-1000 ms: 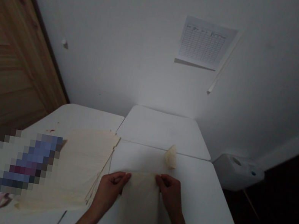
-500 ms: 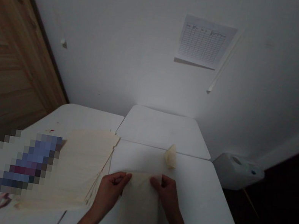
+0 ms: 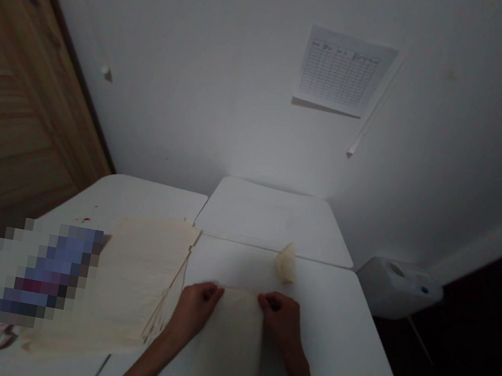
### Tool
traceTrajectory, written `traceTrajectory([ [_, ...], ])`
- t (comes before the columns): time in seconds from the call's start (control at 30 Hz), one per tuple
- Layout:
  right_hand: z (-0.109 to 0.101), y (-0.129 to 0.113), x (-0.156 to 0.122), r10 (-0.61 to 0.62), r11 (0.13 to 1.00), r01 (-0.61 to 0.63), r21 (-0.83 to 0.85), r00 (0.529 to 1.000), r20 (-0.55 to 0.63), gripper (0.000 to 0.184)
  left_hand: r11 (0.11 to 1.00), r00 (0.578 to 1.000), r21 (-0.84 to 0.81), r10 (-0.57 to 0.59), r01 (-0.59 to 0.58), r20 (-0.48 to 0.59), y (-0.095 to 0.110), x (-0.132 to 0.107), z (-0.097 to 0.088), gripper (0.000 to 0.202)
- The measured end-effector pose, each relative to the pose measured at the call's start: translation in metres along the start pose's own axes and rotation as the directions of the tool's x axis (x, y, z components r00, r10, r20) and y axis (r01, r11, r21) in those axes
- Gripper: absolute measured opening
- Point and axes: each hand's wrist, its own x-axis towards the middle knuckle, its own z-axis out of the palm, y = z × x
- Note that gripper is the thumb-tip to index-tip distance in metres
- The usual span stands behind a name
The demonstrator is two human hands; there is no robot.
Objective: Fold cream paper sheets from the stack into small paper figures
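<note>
A long cream-coloured sheet (image 3: 229, 353) extends down from between my hands over the white table, running past the bottom of the view. I cannot tell whether it is cloth or paper. My left hand (image 3: 197, 309) is closed at its far left corner, thumb against bent fingers. At the far right corner my right hand (image 3: 282, 320) pinches the same edge. Left of my left hand lies a stack of similar cream sheets (image 3: 133, 277) with uneven edges. A small folded cream piece (image 3: 287, 264) rests just beyond my right hand.
A blurred-out blue object (image 3: 57, 267) lies on the stack's left side, with a pinkish loop (image 3: 4, 337) below it. White tables (image 3: 275, 218) meet at seams against the wall. A white plastic container (image 3: 398, 288) stands off the right edge; a printed chart (image 3: 344, 71) hangs above.
Both hands have shifted slightly, and my thumbs now sit closer to the sheet's far corners. The sheet's right edge has moved a little to the left. The stack and small piece stay put.
</note>
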Motion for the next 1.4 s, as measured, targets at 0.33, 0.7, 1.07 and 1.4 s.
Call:
traceTrajectory([
  [0.33,0.002,0.007,0.006,-0.059,0.902,0.052,-0.429,0.998,-0.004,0.021,0.942,1.0,0.335,0.003,-0.004,0.004,0.001,0.007,0.013,0.027],
  [0.7,0.004,0.011,0.002,-0.225,0.764,0.262,-0.59,0.965,0.137,0.027,0.804,0.886,0.375,0.435,-0.462,0.159,-0.008,0.009,0.019,0.026],
  [1.07,-0.019,0.013,0.005,-0.206,0.713,0.366,-0.598,0.925,0.32,0.024,0.785,0.812,0.215,0.54,-0.581,0.222,-0.012,-0.004,0.001,0.021],
  [1.4,-0.033,0.008,0.009,-0.172,0.731,0.384,-0.564,0.904,0.392,0.035,0.777,0.804,0.227,0.528,-0.587,0.275,-0.024,-0.002,-0.019,0.033],
])
